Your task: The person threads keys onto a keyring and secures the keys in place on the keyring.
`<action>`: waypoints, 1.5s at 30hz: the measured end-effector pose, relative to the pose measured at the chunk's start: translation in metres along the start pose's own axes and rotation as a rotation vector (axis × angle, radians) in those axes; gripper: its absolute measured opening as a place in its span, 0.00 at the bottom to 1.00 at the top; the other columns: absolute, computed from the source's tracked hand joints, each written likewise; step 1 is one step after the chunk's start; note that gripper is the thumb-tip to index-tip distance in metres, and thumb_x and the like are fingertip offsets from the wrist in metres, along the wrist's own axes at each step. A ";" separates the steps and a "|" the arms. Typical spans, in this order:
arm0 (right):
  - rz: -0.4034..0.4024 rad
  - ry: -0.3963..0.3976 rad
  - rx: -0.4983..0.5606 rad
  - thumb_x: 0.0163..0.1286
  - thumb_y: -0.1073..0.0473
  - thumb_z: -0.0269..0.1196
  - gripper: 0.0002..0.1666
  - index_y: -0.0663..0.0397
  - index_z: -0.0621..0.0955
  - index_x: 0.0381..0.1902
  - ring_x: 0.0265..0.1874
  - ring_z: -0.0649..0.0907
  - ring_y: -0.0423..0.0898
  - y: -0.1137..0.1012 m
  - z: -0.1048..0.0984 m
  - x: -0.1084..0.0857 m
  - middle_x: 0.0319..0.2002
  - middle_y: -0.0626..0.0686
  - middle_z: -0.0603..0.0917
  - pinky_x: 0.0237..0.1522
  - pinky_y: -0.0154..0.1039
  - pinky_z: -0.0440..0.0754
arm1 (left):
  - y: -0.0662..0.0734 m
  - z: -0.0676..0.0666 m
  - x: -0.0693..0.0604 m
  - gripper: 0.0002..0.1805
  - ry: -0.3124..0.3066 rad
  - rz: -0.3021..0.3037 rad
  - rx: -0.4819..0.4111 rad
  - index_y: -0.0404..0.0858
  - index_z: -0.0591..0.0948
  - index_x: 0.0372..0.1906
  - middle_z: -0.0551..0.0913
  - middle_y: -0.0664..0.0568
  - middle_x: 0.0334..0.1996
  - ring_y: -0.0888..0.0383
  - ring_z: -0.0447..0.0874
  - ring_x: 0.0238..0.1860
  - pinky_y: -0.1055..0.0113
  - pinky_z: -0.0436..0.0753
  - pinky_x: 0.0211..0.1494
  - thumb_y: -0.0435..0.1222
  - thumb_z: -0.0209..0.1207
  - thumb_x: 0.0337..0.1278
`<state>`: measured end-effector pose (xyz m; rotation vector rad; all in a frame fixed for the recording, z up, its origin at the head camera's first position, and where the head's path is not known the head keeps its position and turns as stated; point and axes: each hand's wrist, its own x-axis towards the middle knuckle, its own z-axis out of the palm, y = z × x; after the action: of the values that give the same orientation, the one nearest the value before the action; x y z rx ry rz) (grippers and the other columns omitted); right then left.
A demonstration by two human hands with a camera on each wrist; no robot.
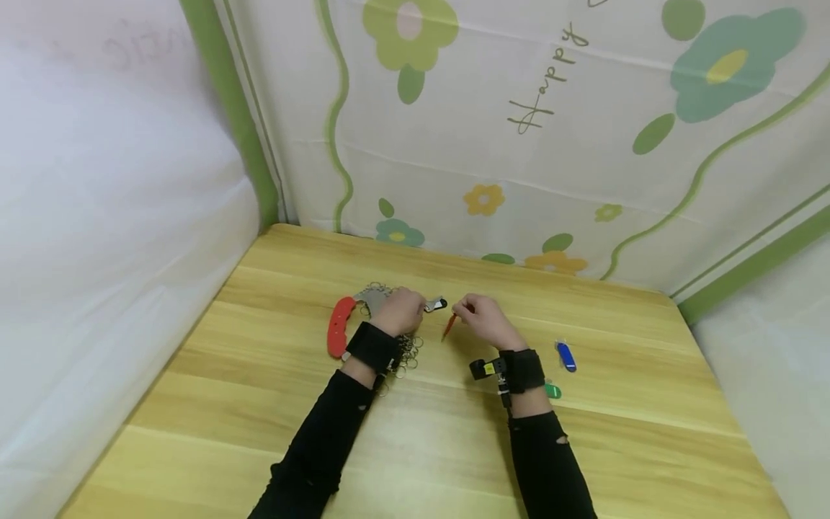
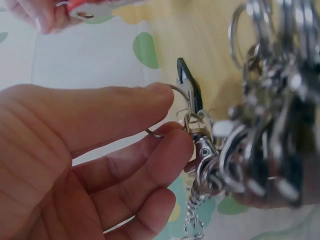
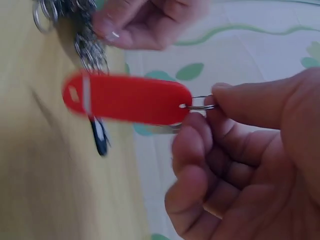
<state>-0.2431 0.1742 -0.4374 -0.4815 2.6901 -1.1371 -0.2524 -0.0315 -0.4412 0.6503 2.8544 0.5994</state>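
Observation:
My left hand [image 1: 398, 311] pinches a thin metal key ring [image 2: 182, 95] between thumb and fingers. That ring sits beside a small metal clasp [image 2: 204, 150] at the edge of a bunch of metal rings and clasps [image 2: 270, 125]. A black key tag [image 1: 439, 304] lies just past the left fingertips. To the right, my right hand [image 1: 488, 322] holds a red key tag [image 3: 127, 99] by its split ring [image 3: 202, 107], pinched between thumb and forefinger. The tag hangs off the table, apart from the bunch.
A red curved handle-like piece [image 1: 337, 328] joined to a grey metal part lies left of my left hand. On the right are a blue key tag [image 1: 566, 357] and a green key tag [image 1: 552, 391], partly behind the right wrist. A flowered curtain [image 1: 454, 144] borders the wooden table's [image 1: 272, 404] far edge.

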 end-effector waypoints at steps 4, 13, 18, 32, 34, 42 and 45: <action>0.025 -0.029 -0.013 0.78 0.54 0.45 0.20 0.64 0.73 0.32 0.17 0.65 0.47 -0.003 0.007 0.002 0.23 0.54 0.67 0.24 0.39 0.64 | 0.000 0.000 0.001 0.20 -0.011 -0.006 -0.001 0.43 0.66 0.14 0.58 0.57 0.12 0.62 0.56 0.14 0.70 0.60 0.21 0.30 0.54 0.61; 0.042 -0.029 0.116 0.78 0.48 0.41 0.26 0.60 0.70 0.25 0.20 0.63 0.48 -0.005 0.021 0.008 0.30 0.57 0.68 0.28 0.41 0.64 | -0.001 0.007 -0.003 0.20 -0.047 0.018 -0.058 0.43 0.66 0.14 0.58 0.56 0.11 0.62 0.56 0.14 0.71 0.60 0.22 0.31 0.56 0.61; 0.076 -0.063 0.332 0.77 0.49 0.45 0.26 0.64 0.80 0.37 0.38 0.78 0.48 0.000 0.028 0.010 0.41 0.60 0.80 0.50 0.48 0.71 | 0.002 0.008 -0.003 0.20 -0.049 0.047 -0.057 0.42 0.66 0.14 0.56 0.56 0.13 0.61 0.54 0.15 0.70 0.59 0.24 0.30 0.54 0.62; 0.224 -0.002 0.545 0.75 0.48 0.51 0.30 0.77 0.77 0.38 0.15 0.68 0.46 -0.004 0.034 0.024 0.17 0.51 0.73 0.21 0.36 0.63 | -0.007 0.002 0.003 0.17 -0.023 0.035 -0.069 0.42 0.71 0.18 0.63 0.55 0.14 0.61 0.62 0.16 0.69 0.63 0.25 0.33 0.54 0.65; 0.216 0.005 0.538 0.74 0.49 0.52 0.28 0.75 0.78 0.40 0.14 0.67 0.44 -0.005 0.034 0.025 0.17 0.53 0.73 0.22 0.36 0.63 | -0.008 0.002 0.002 0.17 -0.021 0.033 -0.081 0.41 0.71 0.18 0.62 0.55 0.14 0.61 0.61 0.15 0.69 0.63 0.25 0.35 0.55 0.65; 0.103 0.024 0.388 0.72 0.52 0.56 0.18 0.62 0.83 0.41 0.16 0.66 0.45 -0.009 0.037 0.028 0.17 0.52 0.70 0.27 0.39 0.67 | -0.009 -0.004 0.001 0.11 -0.030 0.038 -0.041 0.37 0.83 0.37 0.76 0.53 0.23 0.59 0.71 0.22 0.67 0.70 0.32 0.32 0.49 0.69; 0.074 0.033 0.340 0.71 0.53 0.57 0.15 0.58 0.85 0.40 0.18 0.67 0.46 -0.008 0.040 0.030 0.18 0.54 0.71 0.29 0.39 0.67 | -0.009 -0.005 0.001 0.11 -0.034 0.018 -0.040 0.36 0.82 0.38 0.77 0.51 0.25 0.57 0.72 0.23 0.66 0.72 0.32 0.32 0.47 0.70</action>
<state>-0.2579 0.1310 -0.4604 -0.3058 2.4433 -1.5492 -0.2579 -0.0403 -0.4402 0.6736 2.8007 0.6401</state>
